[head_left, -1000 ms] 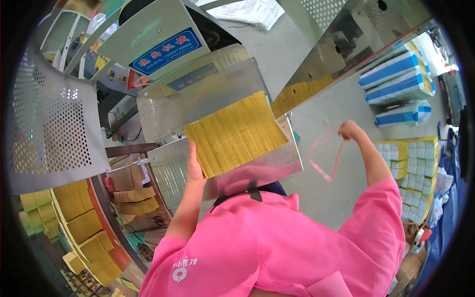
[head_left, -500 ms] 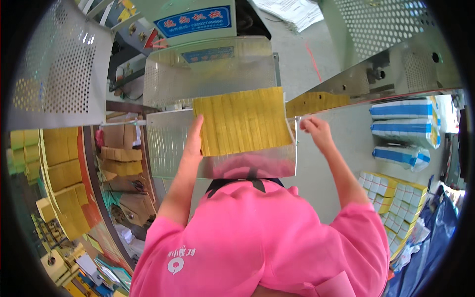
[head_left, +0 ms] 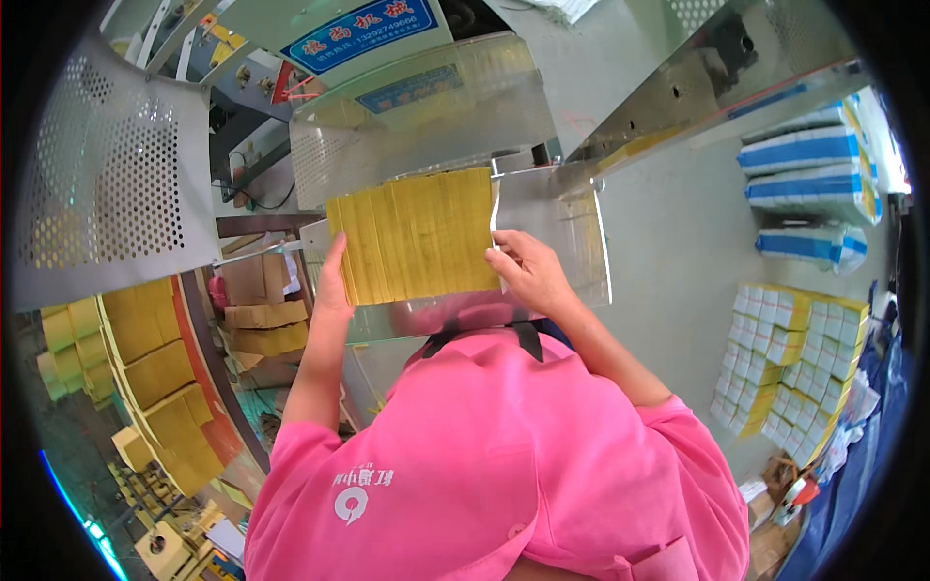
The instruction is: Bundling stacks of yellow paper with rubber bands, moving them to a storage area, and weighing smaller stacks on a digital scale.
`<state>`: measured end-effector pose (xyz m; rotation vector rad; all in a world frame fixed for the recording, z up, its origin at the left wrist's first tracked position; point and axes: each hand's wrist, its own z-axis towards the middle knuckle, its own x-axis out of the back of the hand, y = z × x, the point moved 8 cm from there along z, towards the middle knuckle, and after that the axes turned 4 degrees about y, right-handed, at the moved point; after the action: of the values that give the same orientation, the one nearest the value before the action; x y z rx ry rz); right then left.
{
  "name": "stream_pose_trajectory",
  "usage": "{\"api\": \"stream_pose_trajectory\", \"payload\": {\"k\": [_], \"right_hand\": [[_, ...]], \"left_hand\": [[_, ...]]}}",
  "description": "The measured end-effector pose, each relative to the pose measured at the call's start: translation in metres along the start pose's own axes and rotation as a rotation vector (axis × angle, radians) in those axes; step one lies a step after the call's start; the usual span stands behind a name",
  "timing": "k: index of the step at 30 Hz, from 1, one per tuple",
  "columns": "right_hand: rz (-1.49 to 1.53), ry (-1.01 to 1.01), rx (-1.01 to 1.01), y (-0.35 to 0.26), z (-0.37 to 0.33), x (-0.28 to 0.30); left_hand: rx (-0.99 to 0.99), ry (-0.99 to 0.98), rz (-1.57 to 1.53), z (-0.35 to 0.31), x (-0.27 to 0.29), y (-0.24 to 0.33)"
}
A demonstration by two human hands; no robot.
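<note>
Perforated panel (head_left: 107,174): grey metal, upper far left.
Yellow paper piles (head_left: 160,344): several, below the panel.
Left hand (head_left: 332,284): grasping the yellow stack's left edge, thumb in front, other fingers hidden.
Yellow stack (head_left: 417,237): between both hands, over a shiny metal table (head_left: 572,232); white strip (head_left: 495,203) along its right edge.
Right hand (head_left: 533,273): fingers bent against that edge; whether pinching, cannot tell.
Blue-and-white packs (head_left: 804,184): piled, far right.
Small white bundles (head_left: 794,358): in rows, below the packs.

Blue-and-white wrapped packages (head_left: 804,160) lie above bundled white-and-yellow stacks (head_left: 790,363) at right.
</note>
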<state>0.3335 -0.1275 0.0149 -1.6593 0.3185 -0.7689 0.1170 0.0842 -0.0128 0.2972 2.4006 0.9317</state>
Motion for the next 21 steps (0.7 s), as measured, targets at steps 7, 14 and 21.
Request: {"api": "stream_pose_trajectory", "payload": {"k": [7, 14, 21], "right_hand": [[0.098, 0.16, -0.199, 0.006, 0.003, 0.002], [0.22, 0.235, -0.201, 0.021, 0.009, -0.006], [0.381, 0.172, -0.235, 0.017, 0.007, -0.015]], "left_hand": [[-0.035, 0.127, 0.069, -0.006, 0.009, -0.001], [-0.014, 0.092, 0.074, 0.0, 0.011, -0.001], [-0.035, 0.059, -0.031, 0.006, 0.026, -0.017]]}}
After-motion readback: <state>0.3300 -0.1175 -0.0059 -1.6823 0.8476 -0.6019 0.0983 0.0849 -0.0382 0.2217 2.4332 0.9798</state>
